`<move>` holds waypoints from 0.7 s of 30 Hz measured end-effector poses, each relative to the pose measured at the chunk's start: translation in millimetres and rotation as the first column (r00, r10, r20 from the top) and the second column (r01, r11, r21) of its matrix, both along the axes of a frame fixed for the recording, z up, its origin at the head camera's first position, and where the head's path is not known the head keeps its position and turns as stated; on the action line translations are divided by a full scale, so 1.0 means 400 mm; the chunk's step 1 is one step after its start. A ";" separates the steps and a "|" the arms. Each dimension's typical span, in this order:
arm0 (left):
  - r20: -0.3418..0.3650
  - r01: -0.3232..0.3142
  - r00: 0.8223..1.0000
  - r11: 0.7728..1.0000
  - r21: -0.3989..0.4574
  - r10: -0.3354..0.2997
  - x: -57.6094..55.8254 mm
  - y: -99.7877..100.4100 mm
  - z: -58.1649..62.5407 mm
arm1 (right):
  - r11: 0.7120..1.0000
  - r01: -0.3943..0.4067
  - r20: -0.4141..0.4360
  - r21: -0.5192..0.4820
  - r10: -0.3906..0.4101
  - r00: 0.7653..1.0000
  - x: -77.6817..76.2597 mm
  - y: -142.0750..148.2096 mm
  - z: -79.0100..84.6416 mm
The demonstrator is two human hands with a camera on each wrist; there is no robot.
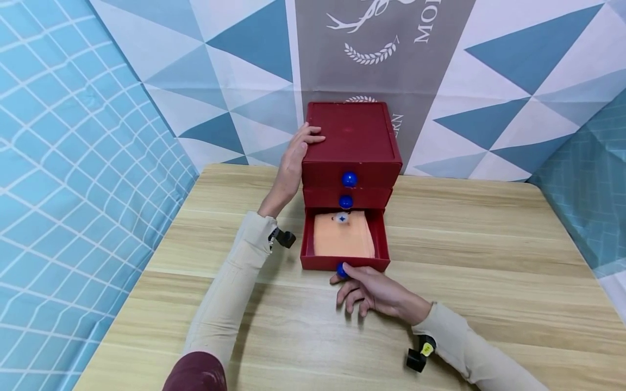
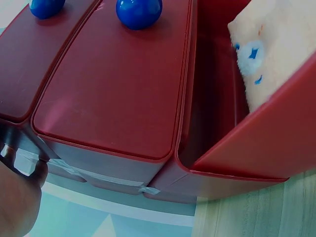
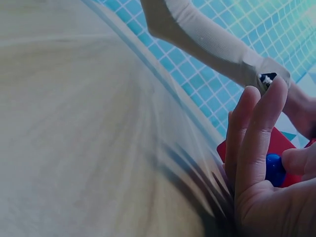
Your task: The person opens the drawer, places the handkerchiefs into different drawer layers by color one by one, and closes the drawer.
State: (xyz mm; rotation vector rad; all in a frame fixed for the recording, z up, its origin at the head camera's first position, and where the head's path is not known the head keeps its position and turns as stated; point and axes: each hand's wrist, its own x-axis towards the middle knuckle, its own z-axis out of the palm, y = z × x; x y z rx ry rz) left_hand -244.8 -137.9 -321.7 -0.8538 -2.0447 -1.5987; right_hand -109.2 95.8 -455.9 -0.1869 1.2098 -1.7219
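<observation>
A dark red drawer cabinet (image 1: 349,130) with round blue knobs stands on the table, its bottom drawer (image 1: 383,244) pulled out. Inside that drawer lies a folded peach cloth (image 1: 342,239) bearing a white and blue round mark. My left hand (image 1: 292,163) rests against the cabinet's upper left side, fingertips over the top edge; the left wrist view catches part of this hand (image 2: 17,200) beside the cabinet. With thumb and index finger, my right hand (image 1: 379,291) pinches the bottom drawer's blue knob (image 1: 340,270). The other fingers of that hand hang loosely bent below.
Above the pulled-out drawer, the middle drawer's knob (image 1: 345,201) and the top drawer's knob (image 1: 349,180) sit on closed fronts. The wooden table (image 1: 469,244) meets a patterned cloth backdrop (image 1: 244,70) behind the cabinet. A blue gridded curtain (image 1: 73,179) hangs along the left.
</observation>
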 end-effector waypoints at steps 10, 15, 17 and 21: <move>0.000 -0.002 1.000 1.000 -0.003 0.002 0.000 0.001 -0.002 | 0.999 0.031 -0.004 0.034 -0.031 1.000 -0.028 -0.006 -0.004; 0.005 -0.001 1.000 1.000 -0.003 0.001 -0.001 0.001 -0.002 | 0.998 0.042 -0.027 0.048 -0.041 0.999 -0.049 -0.011 -0.003; 0.007 -0.003 1.000 1.000 -0.004 0.003 -0.002 0.001 -0.002 | 0.998 0.040 -0.036 0.043 -0.038 0.999 -0.059 -0.013 -0.001; 0.004 -0.002 1.000 1.000 -0.003 0.003 -0.004 -0.001 -0.003 | 0.999 0.033 -0.047 0.035 -0.032 0.998 -0.072 -0.015 0.003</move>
